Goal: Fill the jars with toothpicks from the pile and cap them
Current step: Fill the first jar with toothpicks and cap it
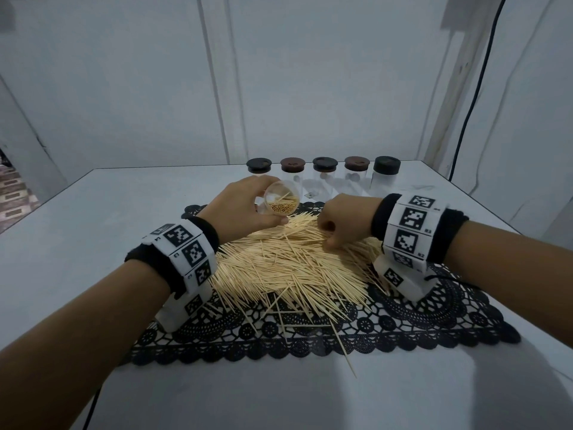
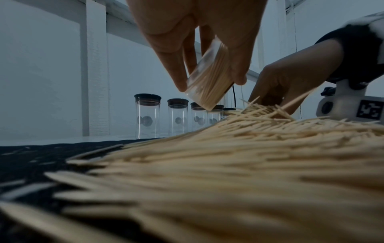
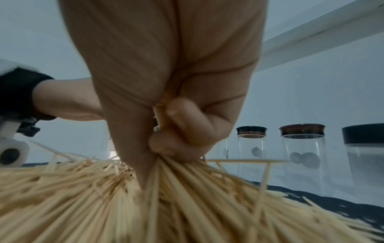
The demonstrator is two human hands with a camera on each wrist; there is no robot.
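Filling step: an open, partly filled jar (image 1: 280, 202) is held tilted by the left hand (image 1: 240, 209) over the pile (image 1: 288, 262), a bunch of toothpicks (image 3: 166, 166) is pinched by the right hand (image 1: 342, 220), and alignment with the jar's mouth is judged necessary next.

Both your bare forearms reach forward, each wrist banded in black with white coded markers. Your left hand (image 1: 240, 206) is raised, fingers and thumb curled in a grip around a tilted jar (image 1: 280, 201). Your right hand (image 1: 344, 220) is lower, knuckles up, fingers bunched, pinching toothpicks (image 3: 166, 167).
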